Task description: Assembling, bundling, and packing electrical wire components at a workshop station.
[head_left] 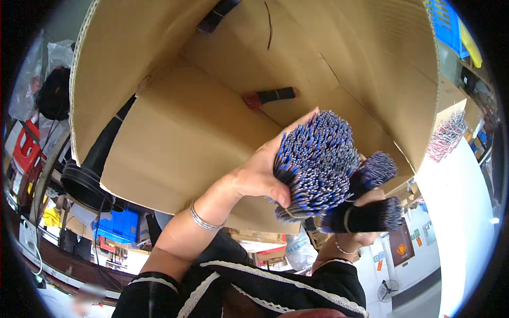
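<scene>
A big open cardboard box (pixel 222 79) fills most of the view, its inner walls and flaps turned toward the camera. Deep inside lies one dark bundle with a red end (pixel 269 96), well apart from the hands. In front of the box the left hand (pixel 262 172) holds a thick bundle of thin blue wires (pixel 315 164), its cut ends fanning toward the camera; the thumb and fingers are wrapped tight round the bundle's waist. Just beside it, touching, the right hand (pixel 366 217) is clamped on two smaller dark wire bundles (pixel 371 201), though the fingers are mostly hidden behind them, so the exact grip is hard to read. A silver bangle (pixel 204 218) sits on the left wrist.

Each bundle looks light and fairly stiff as a whole, yet single strands could slip out of a loose hold. The banded middle seems the safest place to grip, not the splayed tips.
</scene>
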`<action>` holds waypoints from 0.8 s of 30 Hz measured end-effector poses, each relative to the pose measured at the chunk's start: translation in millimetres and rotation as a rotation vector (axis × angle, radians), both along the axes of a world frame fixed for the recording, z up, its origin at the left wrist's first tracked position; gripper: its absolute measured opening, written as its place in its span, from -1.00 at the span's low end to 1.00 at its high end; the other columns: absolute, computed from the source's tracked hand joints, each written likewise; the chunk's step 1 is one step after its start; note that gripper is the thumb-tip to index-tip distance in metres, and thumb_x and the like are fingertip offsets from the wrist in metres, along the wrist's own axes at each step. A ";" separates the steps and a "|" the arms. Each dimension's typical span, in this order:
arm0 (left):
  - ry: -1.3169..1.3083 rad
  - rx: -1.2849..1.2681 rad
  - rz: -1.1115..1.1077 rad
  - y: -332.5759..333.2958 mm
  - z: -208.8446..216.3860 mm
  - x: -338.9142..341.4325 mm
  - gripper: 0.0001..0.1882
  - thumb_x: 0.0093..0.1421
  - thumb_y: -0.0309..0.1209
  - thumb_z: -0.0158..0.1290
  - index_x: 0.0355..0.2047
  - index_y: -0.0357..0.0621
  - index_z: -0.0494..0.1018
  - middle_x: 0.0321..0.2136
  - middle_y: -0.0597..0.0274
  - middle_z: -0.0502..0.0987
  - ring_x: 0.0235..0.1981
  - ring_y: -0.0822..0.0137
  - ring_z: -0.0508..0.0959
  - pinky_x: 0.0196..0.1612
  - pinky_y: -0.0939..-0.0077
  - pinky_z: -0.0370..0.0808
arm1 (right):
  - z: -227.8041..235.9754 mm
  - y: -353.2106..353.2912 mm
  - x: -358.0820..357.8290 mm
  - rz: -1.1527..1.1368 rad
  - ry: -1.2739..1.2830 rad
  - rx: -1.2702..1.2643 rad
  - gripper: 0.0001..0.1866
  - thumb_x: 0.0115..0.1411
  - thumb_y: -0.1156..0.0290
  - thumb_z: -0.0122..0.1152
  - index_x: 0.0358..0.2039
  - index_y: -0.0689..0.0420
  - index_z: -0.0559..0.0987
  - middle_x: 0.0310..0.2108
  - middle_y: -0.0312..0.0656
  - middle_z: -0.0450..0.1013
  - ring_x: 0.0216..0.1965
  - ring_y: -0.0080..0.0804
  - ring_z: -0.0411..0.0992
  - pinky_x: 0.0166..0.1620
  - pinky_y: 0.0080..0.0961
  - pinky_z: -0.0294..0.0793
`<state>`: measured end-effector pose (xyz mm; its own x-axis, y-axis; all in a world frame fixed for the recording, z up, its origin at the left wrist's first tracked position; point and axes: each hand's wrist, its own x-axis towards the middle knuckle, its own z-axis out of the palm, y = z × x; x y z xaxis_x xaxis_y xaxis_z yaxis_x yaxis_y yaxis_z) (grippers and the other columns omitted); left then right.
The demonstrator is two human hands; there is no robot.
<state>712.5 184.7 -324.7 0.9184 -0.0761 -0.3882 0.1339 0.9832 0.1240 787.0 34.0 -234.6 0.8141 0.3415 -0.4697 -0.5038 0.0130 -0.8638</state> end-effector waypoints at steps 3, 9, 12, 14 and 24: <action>0.042 -0.017 -0.045 4.2 5.4 2.2 0.34 -0.54 -0.25 0.42 0.18 -0.31 -0.21 0.16 0.11 0.03 0.16 0.33 0.06 0.19 0.48 -0.06 | 1.0 -27.0 -10.5 0.175 -0.047 -0.345 -0.25 -0.45 0.00 0.30 -0.29 0.22 0.29 -0.44 -0.25 0.18 -0.33 -0.38 0.18 -0.20 -0.42 0.16; 0.073 0.189 -0.089 4.9 0.5 -2.2 0.28 -0.52 -0.29 0.42 0.17 -0.32 -0.15 0.12 0.09 0.08 0.15 0.33 0.09 0.19 0.48 -0.04 | -7.7 -31.6 -30.0 0.441 -0.179 -0.401 -0.12 -0.37 0.10 0.39 -0.05 0.32 0.27 -0.07 -0.04 0.27 -0.02 -0.22 0.23 0.08 -0.25 0.07; 0.217 0.046 -0.153 10.8 8.2 -2.9 0.23 -0.41 -0.05 0.36 0.16 -0.32 -0.13 0.12 0.09 0.09 0.14 0.33 0.10 0.17 0.47 -0.01 | -7.1 -35.7 -34.9 0.552 -0.307 -0.610 0.02 -0.35 -0.02 0.42 0.09 0.13 0.15 0.02 -0.06 0.18 0.03 -0.21 0.18 0.09 -0.19 0.11; 0.176 0.151 -0.126 9.1 4.0 -15.6 0.17 -0.27 0.28 0.08 0.15 -0.32 -0.09 0.10 0.10 0.12 0.13 0.32 0.13 0.16 0.42 0.04 | -10.0 2.6 -40.2 0.275 -0.383 -0.162 0.19 -0.28 0.10 0.43 0.22 -0.06 -0.21 0.16 0.05 -0.08 0.12 -0.11 0.06 0.12 -0.15 0.07; 0.211 -0.103 0.017 1.7 -20.6 -40.6 0.17 -0.28 0.49 -0.37 0.11 -0.30 0.02 0.01 0.06 0.26 -0.01 0.24 0.31 0.06 0.25 0.26 | 11.0 44.2 -1.8 0.364 -0.046 -0.206 0.43 -0.40 0.16 0.50 0.17 0.11 -0.51 0.19 0.28 -0.40 0.21 -0.01 -0.14 0.18 -0.26 -0.09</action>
